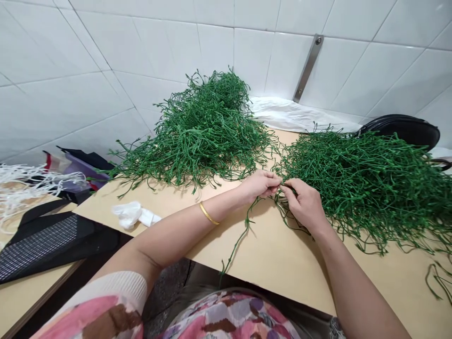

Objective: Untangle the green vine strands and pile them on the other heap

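Observation:
My left hand (260,184) and my right hand (305,203) meet over the middle of the table, fingertips almost touching. Both are closed in a pinch on a thin green cord (243,231); the spot between the fingertips is mostly hidden. From under my left hand the cord trails towards me, with small knots along it, and hangs past the table's front edge. More green strands lie beneath my right hand. Behind my left hand rises a large heap of knotted green cords (208,127), and a second heap of green cords (367,174) spreads beside my right hand.
A crumpled white tissue (129,214) lies on the tan table (212,240). White cords (31,186) and a black mesh item (42,240) are at the left. A black bag (402,129) stands behind the right heap. A tiled wall (169,42) with a metal bracket (308,68) closes off the back.

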### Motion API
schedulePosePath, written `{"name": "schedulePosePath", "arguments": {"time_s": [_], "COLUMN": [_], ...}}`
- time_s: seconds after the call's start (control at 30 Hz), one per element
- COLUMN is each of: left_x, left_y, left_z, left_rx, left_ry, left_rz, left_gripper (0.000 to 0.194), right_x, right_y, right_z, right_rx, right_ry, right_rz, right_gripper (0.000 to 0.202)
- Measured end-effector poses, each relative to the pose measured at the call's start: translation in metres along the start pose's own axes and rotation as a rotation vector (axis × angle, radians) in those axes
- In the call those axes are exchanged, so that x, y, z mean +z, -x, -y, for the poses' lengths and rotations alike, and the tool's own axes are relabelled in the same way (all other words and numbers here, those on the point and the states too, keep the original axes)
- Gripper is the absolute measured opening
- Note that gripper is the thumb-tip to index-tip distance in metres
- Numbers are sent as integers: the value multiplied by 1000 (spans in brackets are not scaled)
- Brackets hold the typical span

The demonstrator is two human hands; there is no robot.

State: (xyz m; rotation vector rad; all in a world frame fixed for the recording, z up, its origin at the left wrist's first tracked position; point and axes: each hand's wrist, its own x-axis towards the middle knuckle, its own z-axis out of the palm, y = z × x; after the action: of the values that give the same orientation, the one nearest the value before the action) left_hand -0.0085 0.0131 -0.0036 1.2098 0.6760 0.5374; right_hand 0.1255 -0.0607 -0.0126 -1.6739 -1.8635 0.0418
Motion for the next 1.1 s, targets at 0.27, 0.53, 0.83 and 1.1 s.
{"name": "schedulePosePath", "arguments": {"time_s": [0.27, 0.53, 0.83, 1.1], "left_x": [-11, -14, -34, -19], "left_y": [0, 15, -13, -5], "left_z": [-4, -29, -13, -20], "left_rx": [388, 159, 60, 97], "left_ry": [-756, -199, 555, 532], "left_rz": [79, 499, 125, 54], "left_gripper": [20, 14, 16, 20], "right_x": [-10, -38, -13, -7], "right_y": [2, 7, 2, 9], "right_z": [4, 5, -4, 10], "right_rx": [-40, -16, -236, -288], "right_ry": [115, -681, 190, 184], "right_rz": [200, 264, -48, -77], "right_gripper": [25, 27, 26, 26]}}
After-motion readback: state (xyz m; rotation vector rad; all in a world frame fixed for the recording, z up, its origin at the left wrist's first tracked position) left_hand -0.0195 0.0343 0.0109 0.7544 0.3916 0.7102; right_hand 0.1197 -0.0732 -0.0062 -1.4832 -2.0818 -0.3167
